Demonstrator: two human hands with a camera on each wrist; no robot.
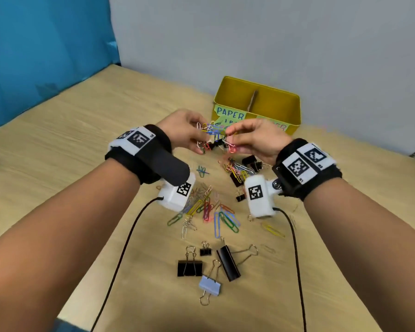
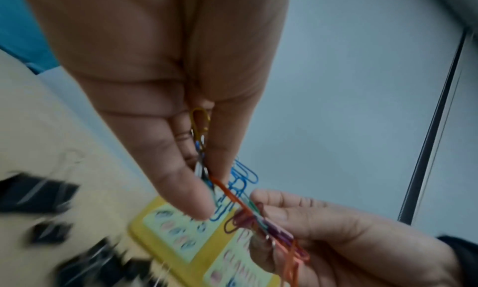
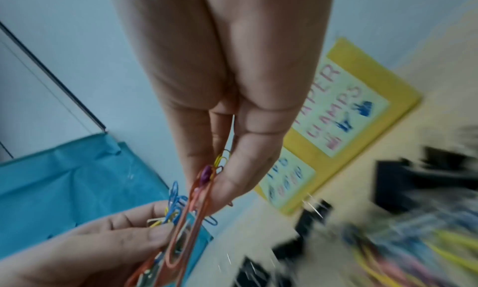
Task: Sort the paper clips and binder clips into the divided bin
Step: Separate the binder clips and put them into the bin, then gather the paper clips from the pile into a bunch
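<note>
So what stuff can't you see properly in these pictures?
- Head view: the yellow bin floor is hidden by its front wall; the hands cover part of its labels.
- The tangle of clips: too knotted to count.
- Wrist views: the clips on the table are smeared by blur.

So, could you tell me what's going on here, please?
A person is sorting clips. Both hands, left and right, hold one tangled bunch of paper clips above the table, in front of the yellow bin. More paper clips and binder clips lie loose on the table.
</note>
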